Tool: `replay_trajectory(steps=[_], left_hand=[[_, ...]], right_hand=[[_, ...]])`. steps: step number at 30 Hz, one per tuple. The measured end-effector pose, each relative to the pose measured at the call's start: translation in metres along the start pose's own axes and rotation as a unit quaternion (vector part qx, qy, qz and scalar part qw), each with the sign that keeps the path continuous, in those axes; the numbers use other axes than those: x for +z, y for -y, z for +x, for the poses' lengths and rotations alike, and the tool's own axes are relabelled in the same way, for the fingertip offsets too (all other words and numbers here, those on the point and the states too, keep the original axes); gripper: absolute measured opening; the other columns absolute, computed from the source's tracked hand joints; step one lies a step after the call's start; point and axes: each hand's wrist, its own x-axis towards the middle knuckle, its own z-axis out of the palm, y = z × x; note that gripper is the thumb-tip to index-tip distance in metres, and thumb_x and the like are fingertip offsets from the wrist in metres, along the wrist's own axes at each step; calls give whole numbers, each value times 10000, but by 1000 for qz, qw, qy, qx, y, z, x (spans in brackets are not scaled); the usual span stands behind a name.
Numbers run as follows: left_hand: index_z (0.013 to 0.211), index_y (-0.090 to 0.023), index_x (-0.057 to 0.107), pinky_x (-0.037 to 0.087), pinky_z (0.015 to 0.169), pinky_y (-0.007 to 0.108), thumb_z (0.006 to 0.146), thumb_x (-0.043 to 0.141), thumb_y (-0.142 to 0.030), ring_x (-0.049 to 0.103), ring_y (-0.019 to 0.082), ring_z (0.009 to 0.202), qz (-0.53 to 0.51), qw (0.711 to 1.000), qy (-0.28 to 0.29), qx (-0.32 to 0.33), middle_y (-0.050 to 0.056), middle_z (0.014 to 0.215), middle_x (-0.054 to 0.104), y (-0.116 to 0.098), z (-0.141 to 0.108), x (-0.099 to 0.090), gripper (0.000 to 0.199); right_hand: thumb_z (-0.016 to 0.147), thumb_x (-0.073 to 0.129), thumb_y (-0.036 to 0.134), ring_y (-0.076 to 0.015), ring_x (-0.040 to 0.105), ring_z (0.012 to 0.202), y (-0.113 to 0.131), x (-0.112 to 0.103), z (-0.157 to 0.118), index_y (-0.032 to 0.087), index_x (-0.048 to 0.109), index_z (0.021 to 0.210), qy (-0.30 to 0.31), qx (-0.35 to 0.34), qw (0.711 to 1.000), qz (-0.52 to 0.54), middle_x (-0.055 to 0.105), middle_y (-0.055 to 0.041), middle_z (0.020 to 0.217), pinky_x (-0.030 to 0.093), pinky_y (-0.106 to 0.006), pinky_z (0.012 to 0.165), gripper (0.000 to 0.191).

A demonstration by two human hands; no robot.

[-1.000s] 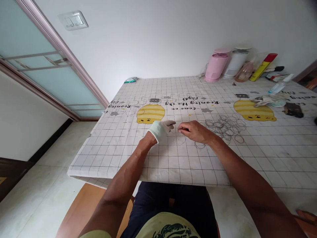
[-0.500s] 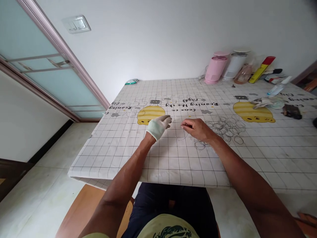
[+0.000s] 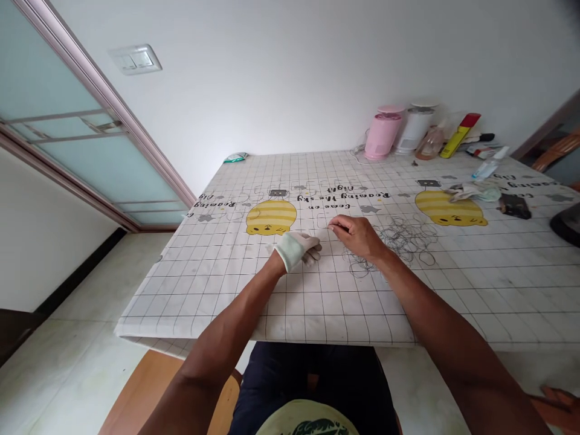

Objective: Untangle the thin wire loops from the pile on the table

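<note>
My left hand [image 3: 299,249], in a pale work glove, is low over the checked tablecloth [image 3: 217,290]. Its fingers are loosely bent and point right and down, with nothing visible in them. Just to the right, my bare right hand [image 3: 356,235] has thumb and forefinger pinched together; whatever is between them is too thin to make out. Beside and partly beneath that hand lies a loose tangle of thin dark wire loops [image 3: 403,241]. Farther back on the cloth, faint thin curved wire pieces [image 3: 312,184] lie in a row.
At the back right stand a pink cylindrical device [image 3: 383,134], a white one [image 3: 414,130], a bottle [image 3: 430,144] and a yellow-red can [image 3: 460,136]. A crumpled glove [image 3: 475,191] and a dark object [image 3: 515,206] lie right. A green packet [image 3: 235,157] is at the back left corner.
My left hand has lowered toward the cloth and moved slightly right, its fingers now bent downward. The right hand keeps its pinch in nearly the same place. The view has shifted slightly.
</note>
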Motion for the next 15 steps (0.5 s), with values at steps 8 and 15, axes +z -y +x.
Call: replay_trajectory(steps=[8,15], left_hand=[[939,-100,749,536,650,333,881,750,-345,661,161,618,-153,985,1,75,120,825,760,13,10,-3,252],[1067,-91,777,542,840,368,778,881,-396,690,184,850,-264,947,39,177,164,1050,766,20,16,-4,433]], right_hand=[[1006,581,385,-152,550,580,3,1,2,228,648,850,-80,21,996,12,592,16,635,424,-292,574,231],[989,618,439,-154,569,592,3,5,3,226,656,867,-63,61,991,100,594,14,652,432,-281,546,248]])
